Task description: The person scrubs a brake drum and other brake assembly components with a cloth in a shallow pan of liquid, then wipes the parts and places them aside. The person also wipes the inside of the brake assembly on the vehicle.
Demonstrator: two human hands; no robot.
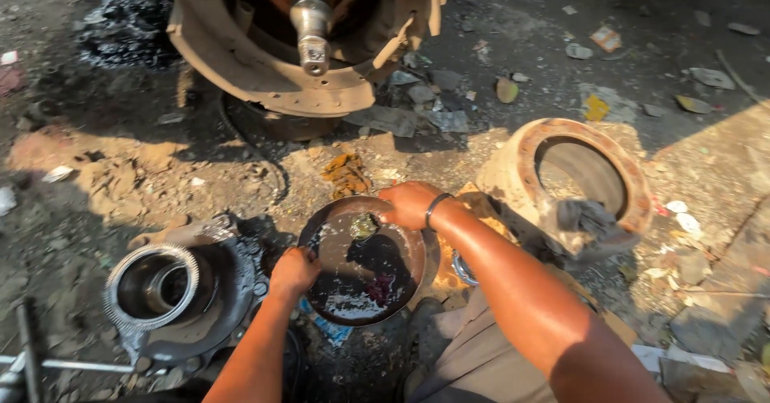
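Note:
A round shallow metal pan (pixel 353 307) holding dark oily liquid sits on the ground in front of me. My left hand (pixel 293 272) grips its left rim. My right hand (pixel 409 204), with a dark band at the wrist, reaches over the far rim, its fingers dipped near a small dark part (pixel 365 225) in the liquid; whether it holds that part I cannot tell.
A greasy wheel hub with a toothed ring (pixel 160 287) lies at left. A rusty brake drum (pixel 581 178) with a rag (pixel 589 217) lies on its side at right. Ahead stands an axle spindle (pixel 311 22) with brake shoes (pixel 265 74). A metal bar (pixel 56 364) lies lower left.

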